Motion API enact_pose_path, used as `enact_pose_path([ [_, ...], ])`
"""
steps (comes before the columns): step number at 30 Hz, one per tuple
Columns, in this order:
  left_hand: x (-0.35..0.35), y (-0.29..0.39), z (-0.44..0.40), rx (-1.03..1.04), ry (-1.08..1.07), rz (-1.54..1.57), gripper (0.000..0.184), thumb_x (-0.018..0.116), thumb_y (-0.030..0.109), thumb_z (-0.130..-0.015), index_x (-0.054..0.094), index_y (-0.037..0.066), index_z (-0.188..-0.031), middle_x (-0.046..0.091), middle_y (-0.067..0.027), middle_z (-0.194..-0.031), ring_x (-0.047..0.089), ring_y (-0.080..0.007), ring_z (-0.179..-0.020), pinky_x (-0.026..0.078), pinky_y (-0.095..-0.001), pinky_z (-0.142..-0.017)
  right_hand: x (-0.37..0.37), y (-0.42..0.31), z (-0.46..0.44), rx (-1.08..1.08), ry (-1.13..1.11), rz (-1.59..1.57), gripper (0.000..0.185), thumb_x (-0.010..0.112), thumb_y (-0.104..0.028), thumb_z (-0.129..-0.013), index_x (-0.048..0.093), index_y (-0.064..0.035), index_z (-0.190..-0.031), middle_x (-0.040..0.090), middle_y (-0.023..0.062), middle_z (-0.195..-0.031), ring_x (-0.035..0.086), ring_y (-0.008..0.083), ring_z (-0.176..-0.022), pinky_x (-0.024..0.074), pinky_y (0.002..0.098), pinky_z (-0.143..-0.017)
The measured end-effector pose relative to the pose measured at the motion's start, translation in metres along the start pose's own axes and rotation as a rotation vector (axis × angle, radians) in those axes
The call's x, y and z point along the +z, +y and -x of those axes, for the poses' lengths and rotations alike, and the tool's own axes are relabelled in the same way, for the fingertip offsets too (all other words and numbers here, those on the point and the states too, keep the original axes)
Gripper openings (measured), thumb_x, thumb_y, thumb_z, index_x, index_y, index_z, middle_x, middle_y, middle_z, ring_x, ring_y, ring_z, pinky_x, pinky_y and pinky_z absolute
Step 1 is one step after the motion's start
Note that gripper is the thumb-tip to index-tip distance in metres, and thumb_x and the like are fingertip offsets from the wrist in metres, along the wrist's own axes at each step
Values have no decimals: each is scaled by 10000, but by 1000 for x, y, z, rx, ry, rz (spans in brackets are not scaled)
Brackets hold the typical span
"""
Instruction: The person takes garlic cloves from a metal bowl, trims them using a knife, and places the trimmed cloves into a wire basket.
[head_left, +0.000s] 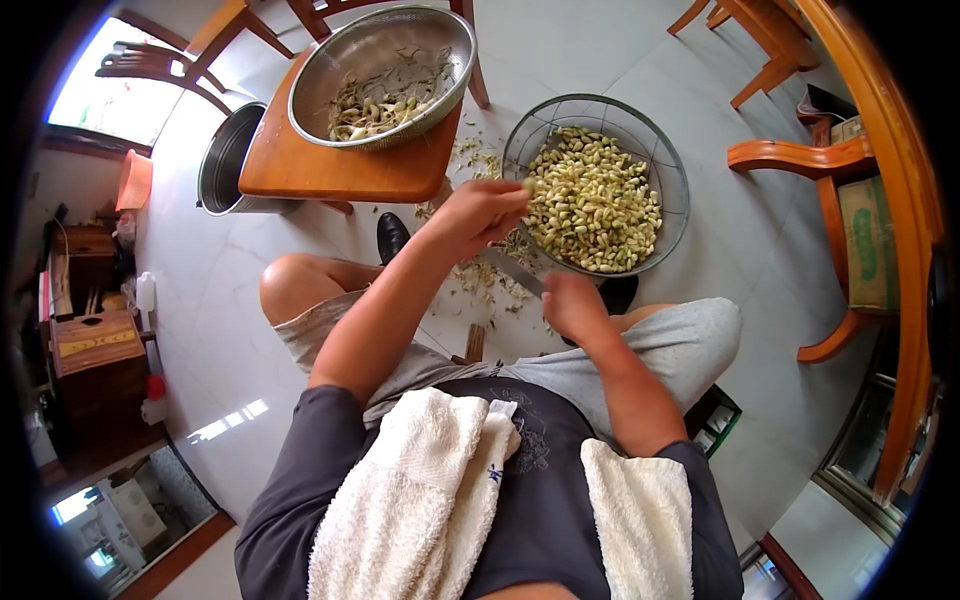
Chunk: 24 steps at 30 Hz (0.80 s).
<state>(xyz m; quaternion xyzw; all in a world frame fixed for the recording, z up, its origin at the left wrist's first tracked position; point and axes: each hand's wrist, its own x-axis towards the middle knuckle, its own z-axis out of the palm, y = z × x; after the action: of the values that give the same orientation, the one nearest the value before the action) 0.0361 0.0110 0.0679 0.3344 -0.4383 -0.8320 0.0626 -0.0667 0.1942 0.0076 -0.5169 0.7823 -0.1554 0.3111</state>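
My left hand (483, 213) is closed, with a small pale green piece (529, 186) pinched at its fingertips, over the left edge of a round wire-framed basket (674, 163). Many green and cream pieces (600, 205), which look like beans or cloves, are heaped in that basket. My right hand (577, 307) is wrapped round the handle of a knife, just below the basket. The knife blade (514, 271) points up and left, below my left hand. The handle is hidden in my fist.
A metal colander (455, 40) with pods and trimmings stands on a wooden stool (330, 180). Behind it is a metal bucket (212, 170). Scraps (490, 285) litter the tiled floor between my knees. Wooden chairs (800, 158) and a cardboard box (868, 240) are at the right.
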Motion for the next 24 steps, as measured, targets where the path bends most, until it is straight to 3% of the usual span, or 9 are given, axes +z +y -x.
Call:
enact_pose_path([
  [2, 9, 8, -25, -38, -63, 57, 282, 541, 117, -928, 545, -58, -1149, 567, -74, -840, 495, -85, -596, 382, -203, -492, 12, 9, 0, -83, 34, 35, 156, 591, -140, -777, 655, -12, -840, 626, 220, -792, 601, 398, -812, 477, 452, -754],
  [5, 17, 10, -47, -87, -173, 242, 309, 511, 65, -922, 497, -81, -1194, 591, -131, -954, 574, -149, -732, 457, -248, -601, 2, 6, 3, 8, -59, -28, 173, 593, -155, -778, 660, -13, -852, 628, 219, -804, 601, 395, -826, 474, 457, -766],
  [7, 7, 11, -44, -71, -257, 324, 324, 490, 25, -912, 467, -98, -1211, 596, -165, -1021, 611, -202, -858, 492, -284, -694, 1, 13, 5, -11, 60, -59, 170, 594, -150, -776, 661, -16, -856, 630, 216, -808, 603, 393, -825, 477, 454, -755],
  [8, -2, 8, -42, -53, -334, 395, 316, 471, -8, -897, 469, -104, -1197, 573, -195, -1105, 600, -259, -1003, 505, -334, -832, 1, 15, 4, -25, 114, -75, 168, 595, -148, -776, 661, -17, -859, 631, 215, -810, 604, 392, -824, 478, 452, -750],
  [14, -26, -1, 5, 74, -179, 402, 387, 484, -73, -868, 427, -98, -1249, 528, -223, -1187, 569, -286, -1089, 455, -366, -993, -32, 10, 2, 99, 216, -197, 152, 577, -116, -778, 660, -16, -858, 636, 220, -809, 615, 393, -814, 486, 450, -745],
  [18, -30, -3, 30, 209, -96, 338, 385, 487, -51, -896, 399, -110, -1265, 485, -255, -1260, 535, -282, -1156, 452, -344, -1003, -48, -2, 4, 70, 287, -296, 125, 581, -118, -794, 630, -4, -812, 610, 217, -749, 599, 396, -743, 471, 429, -660],
  [24, -51, -22, 31, 163, 35, 421, 296, 501, 32, -928, 465, -87, -1197, 586, -219, -1118, 636, -227, -959, 547, -271, -830, -49, -8, 0, 16, 379, -369, 121, 590, -112, -802, 604, 8, -799, 594, 204, -737, 582, 381, -687, 457, 398, -617],
])
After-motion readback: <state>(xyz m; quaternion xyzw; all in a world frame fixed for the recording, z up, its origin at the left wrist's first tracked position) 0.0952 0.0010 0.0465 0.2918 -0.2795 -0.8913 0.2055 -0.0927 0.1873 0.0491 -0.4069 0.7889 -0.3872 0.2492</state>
